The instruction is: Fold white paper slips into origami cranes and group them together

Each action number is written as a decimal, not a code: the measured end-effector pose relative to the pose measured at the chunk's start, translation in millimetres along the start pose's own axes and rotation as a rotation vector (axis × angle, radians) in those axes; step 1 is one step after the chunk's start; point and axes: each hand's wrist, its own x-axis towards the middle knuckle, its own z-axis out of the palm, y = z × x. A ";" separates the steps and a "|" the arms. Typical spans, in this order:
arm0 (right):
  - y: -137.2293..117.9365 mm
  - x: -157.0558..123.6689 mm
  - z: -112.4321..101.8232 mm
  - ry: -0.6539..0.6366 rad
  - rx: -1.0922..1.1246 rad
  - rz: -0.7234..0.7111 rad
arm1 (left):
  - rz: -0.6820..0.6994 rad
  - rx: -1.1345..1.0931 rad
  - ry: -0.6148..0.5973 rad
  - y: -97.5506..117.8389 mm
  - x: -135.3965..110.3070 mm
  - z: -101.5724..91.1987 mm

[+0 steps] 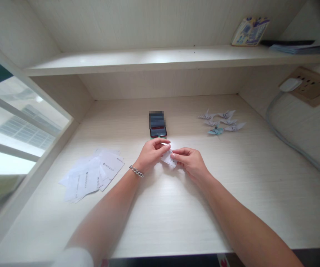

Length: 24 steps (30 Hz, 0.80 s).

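Observation:
Over the middle of the pale wooden desk [176, 215], both of my hands pinch a small folded piece of white paper [167, 157]. My left hand [150, 152], with a metal bracelet on its wrist, grips the paper's left side with thumb and fingers closed. My right hand [190, 160] pinches its right side. The paper is held just above the desk surface, partly hidden by my fingers.
A loose pile of white printed sheets [92, 178] lies at the left. A phone [158, 131] stands propped behind my hands. Several folded paper cranes [221, 122] sit at the back right. A shelf [160, 57] carries a booklet [250, 31]. A wall socket [306, 87] with a cable is at right.

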 end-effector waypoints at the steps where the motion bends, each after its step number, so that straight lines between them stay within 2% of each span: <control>1: 0.1 0.0 -0.1 0.000 -0.012 -0.011 | 0.010 0.020 -0.015 -0.4 -0.5 -0.3; 10: 4.9 0.1 -0.7 -0.019 -0.077 -0.050 | 0.040 0.007 0.014 -5.3 -0.7 -1.0; 19: -0.6 -2.0 1.8 -0.070 -0.063 0.020 | 0.041 0.020 0.028 -5.1 -1.8 -0.2; 24: 1.8 -0.8 0.9 -0.071 -0.155 -0.045 | 0.009 -0.005 0.020 -6.9 -1.4 0.0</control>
